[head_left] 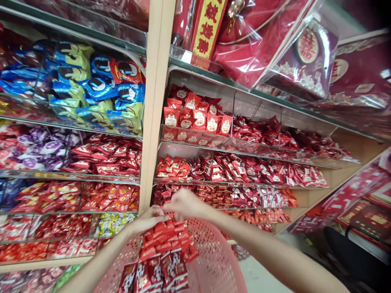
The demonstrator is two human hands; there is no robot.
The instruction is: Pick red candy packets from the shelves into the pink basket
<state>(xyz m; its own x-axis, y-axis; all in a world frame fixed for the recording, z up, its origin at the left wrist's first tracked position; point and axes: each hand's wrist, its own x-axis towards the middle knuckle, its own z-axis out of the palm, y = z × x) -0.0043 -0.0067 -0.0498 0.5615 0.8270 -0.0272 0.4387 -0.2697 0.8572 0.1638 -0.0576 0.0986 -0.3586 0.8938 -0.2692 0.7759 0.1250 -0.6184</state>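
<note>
At the far side of a pink perforated plastic basket, my two hands nearly meet. My left hand is closed, its fingers bent in at the top of the small red candy packets. Just to its right, my right hand is curled into a loose fist and slightly blurred. What either set of fingers grips is hidden. The red packets lie in neat overlapping rows inside the basket. Nearer to me, dark red packets with white lettering rest in it too.
Wooden shelves with clear dividers hold red candy packets, blue and green packets, and purple-and-white sweets. A wooden upright separates the bays. Red wrapped goods sit on the upper shelf. A black chair stands right.
</note>
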